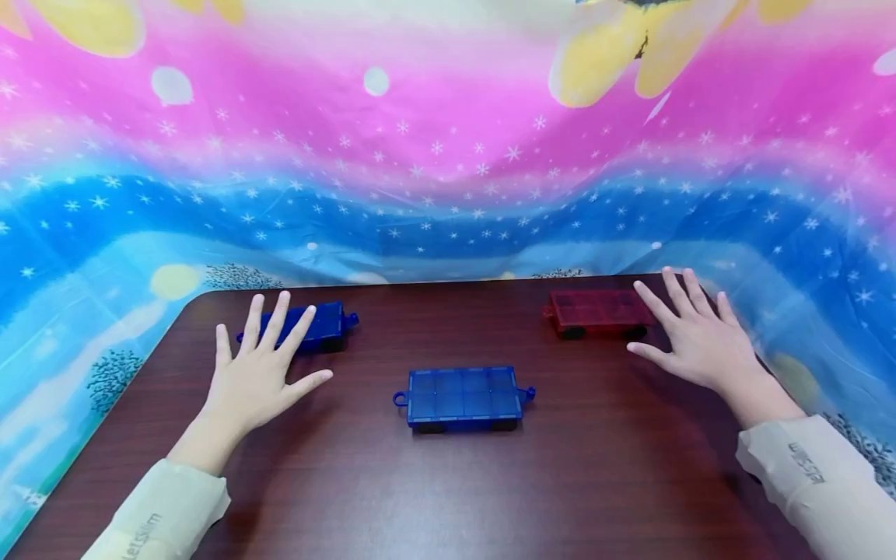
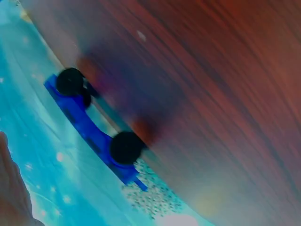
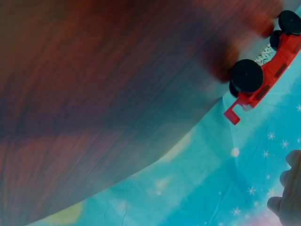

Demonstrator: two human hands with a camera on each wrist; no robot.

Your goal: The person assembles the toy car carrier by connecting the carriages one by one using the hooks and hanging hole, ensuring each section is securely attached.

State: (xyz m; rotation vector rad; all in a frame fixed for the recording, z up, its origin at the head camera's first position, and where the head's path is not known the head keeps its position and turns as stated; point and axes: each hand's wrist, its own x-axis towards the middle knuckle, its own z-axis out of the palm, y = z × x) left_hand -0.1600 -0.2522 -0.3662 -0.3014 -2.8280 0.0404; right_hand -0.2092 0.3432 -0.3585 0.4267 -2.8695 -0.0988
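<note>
Both hands were spread flat, holding nothing: the left hand (image 1: 255, 377) over the far blue cart (image 1: 318, 327), the right hand (image 1: 693, 338) beside the red cart (image 1: 595, 311), both lengthwise across the desk (image 1: 448, 482).

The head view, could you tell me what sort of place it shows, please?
Probably a staged tabletop play setup: a dark wooden table backed by a colourful starry cloth, with toy wheeled bases in blue and red.
</note>
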